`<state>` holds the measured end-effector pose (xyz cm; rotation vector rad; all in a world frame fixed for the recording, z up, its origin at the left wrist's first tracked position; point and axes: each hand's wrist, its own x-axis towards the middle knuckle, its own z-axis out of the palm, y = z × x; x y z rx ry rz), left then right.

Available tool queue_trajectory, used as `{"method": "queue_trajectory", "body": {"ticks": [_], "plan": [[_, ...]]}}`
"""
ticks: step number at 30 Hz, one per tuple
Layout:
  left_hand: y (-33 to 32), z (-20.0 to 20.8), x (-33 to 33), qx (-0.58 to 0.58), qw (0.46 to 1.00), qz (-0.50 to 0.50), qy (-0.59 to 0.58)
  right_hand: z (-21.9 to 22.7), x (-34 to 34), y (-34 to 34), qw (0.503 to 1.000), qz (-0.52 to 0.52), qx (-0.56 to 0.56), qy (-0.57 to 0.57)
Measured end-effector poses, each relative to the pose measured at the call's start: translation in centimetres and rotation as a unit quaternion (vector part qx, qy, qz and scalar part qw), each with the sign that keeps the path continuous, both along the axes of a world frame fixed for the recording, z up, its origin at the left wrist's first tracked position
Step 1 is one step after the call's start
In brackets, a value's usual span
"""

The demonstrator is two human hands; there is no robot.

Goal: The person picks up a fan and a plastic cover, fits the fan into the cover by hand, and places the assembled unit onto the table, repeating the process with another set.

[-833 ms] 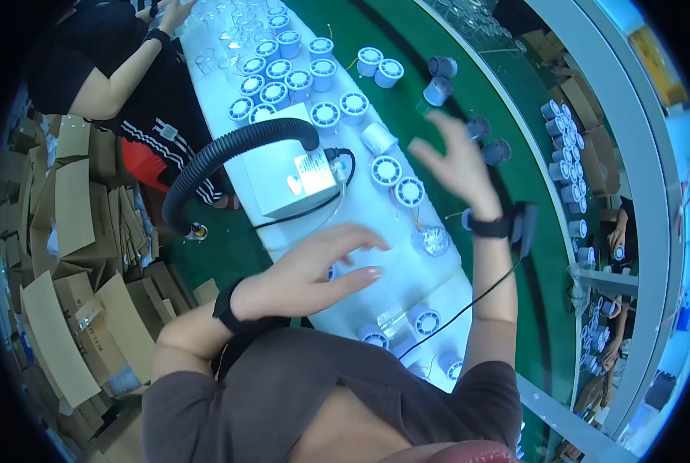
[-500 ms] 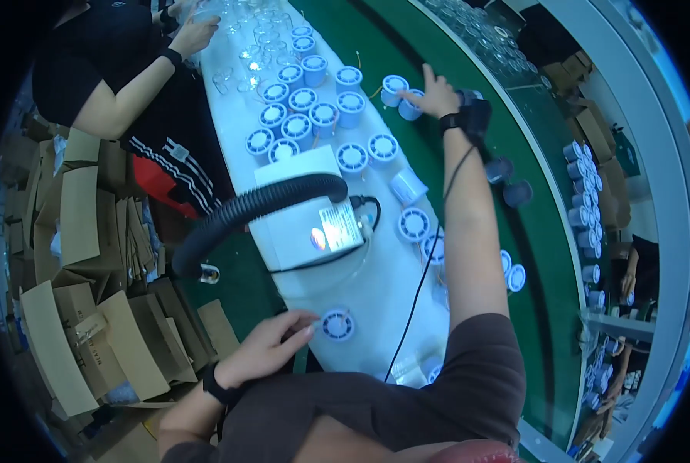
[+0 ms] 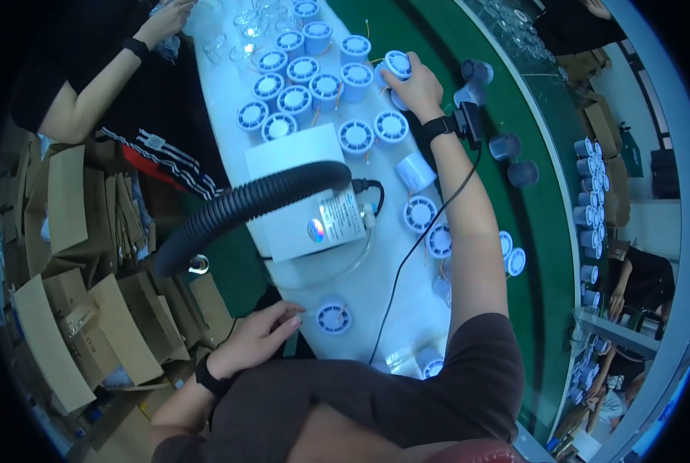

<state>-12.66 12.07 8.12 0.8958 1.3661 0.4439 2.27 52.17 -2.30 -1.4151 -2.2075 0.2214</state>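
My right hand (image 3: 422,91) reaches far out to the right edge of the white work surface. Its thumb and fingers are wrapped round a white cup-shaped part (image 3: 397,65) with a slotted round top; a similar part lies half hidden under the hand. Close to my body, my left hand (image 3: 264,332) has its fingers curled, with thumb and forefinger together. A small pale bit shows at the fingertips, too small to name. Just right of it stands a single slotted white part (image 3: 333,317) with a short orange wire, not touched by the hand.
A white machine box (image 3: 306,204) with a thick black hose (image 3: 260,202) stands mid-table. Rows of slotted parts (image 3: 302,69) and clear glass cups (image 3: 250,25) are beyond it. Dark cups (image 3: 505,145) rest on the green belt (image 3: 545,255). Cartons (image 3: 75,204) and a co-worker's arm (image 3: 98,100) are left.
My right hand has gone from spread fingers over two parts to gripping one. My left hand stays beside the near part. The view has shifted slightly, and the co-worker's arm has moved left.
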Motion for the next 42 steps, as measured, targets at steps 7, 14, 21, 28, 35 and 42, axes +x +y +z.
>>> {"method": "queue_trajectory", "body": {"ticks": [7,14,21,28,35,42], "plan": [[1.8,1.7,1.6,0.005,0.993,-0.108,0.047,-0.2,1.1,-3.4,0.995,0.076,0.019,-0.055],[3.3,0.7,5.2,0.062,0.987,-0.116,0.091,-0.3,5.3,0.5,0.971,0.188,-0.095,0.113],[3.1,1.3,6.0,0.121,0.975,-0.164,0.093,9.0,23.1,-10.3,0.994,0.038,-0.068,0.082],[1.5,0.9,7.4,0.184,0.950,-0.223,0.117,2.4,26.1,-17.2,0.956,-0.041,-0.159,-0.243],[-0.6,1.0,7.4,0.209,0.941,-0.229,0.136,2.1,22.1,-16.5,0.983,-0.095,-0.118,-0.101],[-1.3,1.1,7.5,0.262,0.914,-0.265,0.162,4.7,13.3,-14.4,0.989,-0.027,-0.127,-0.065]]}}
